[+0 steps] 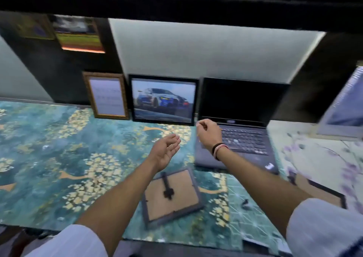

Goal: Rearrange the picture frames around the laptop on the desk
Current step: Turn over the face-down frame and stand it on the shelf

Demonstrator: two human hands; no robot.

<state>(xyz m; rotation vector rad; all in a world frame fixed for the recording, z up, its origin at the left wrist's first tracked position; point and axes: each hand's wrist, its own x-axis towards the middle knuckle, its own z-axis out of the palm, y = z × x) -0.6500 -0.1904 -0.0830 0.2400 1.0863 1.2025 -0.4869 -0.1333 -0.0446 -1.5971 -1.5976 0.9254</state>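
Observation:
An open dark laptop (243,119) stands at the back right of the desk. Left of it a black frame with a car picture (164,99) leans upright against the wall. A gold frame (107,95) stands further left, touching it. A frame lying face down (170,196) shows its brown back and stand near the front edge. Another face-down frame (324,192) lies at the right, partly hidden by my right arm. My left hand (167,150) hovers open, palm up, above the desk. My right hand (208,135) is loosely curled over the laptop's left edge, holding nothing visible.
A teal and gold patterned cloth (59,158) covers the desk. A floral cloth (318,154) covers the right part. A second screen (345,103) stands at the far right. Two framed pictures (78,33) hang on the dark wall panel. A dark shelf (176,1) overhangs.

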